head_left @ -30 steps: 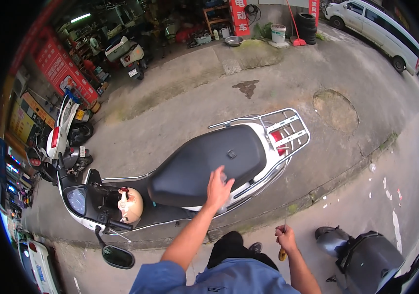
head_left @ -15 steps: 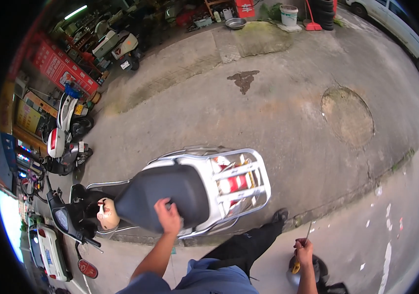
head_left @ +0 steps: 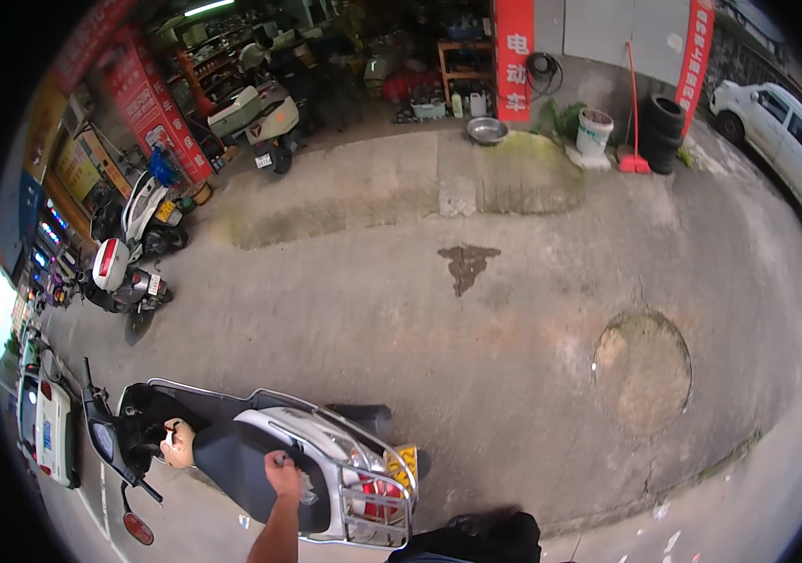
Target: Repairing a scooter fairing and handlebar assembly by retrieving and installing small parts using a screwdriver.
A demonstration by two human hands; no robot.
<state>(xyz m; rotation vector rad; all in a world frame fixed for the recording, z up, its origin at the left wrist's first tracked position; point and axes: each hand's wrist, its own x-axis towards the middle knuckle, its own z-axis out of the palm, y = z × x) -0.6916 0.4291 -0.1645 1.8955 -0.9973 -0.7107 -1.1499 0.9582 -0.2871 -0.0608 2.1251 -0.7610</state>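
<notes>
Over the black seat (head_left: 232, 460) of a white scooter (head_left: 269, 418) is my left hand (head_left: 283, 480), fingers curled round a small dark object that I cannot make out. Beside that hand a pale, shiny patch shows on the seat. A beige helmet (head_left: 177, 444) rests at the front of the seat, near the handlebar. Behind the seat are a metal rack (head_left: 377, 530), a red tail light and a yellow plate (head_left: 404, 464). My right hand is out of the picture.
Parked scooters (head_left: 129, 272) line the left side, with a white car (head_left: 49, 432) nearer. Across the concrete stand a shop front, a metal basin (head_left: 487, 130), a bucket (head_left: 594, 131), a red dustpan (head_left: 633, 162) and stacked tyres (head_left: 664, 136). A white van (head_left: 786, 150) is far right.
The view has tilted up toward the shop, so the scooter sits lower. My right hand, which held a thin-shafted tool, has left the picture. My left hand stays at the seat.
</notes>
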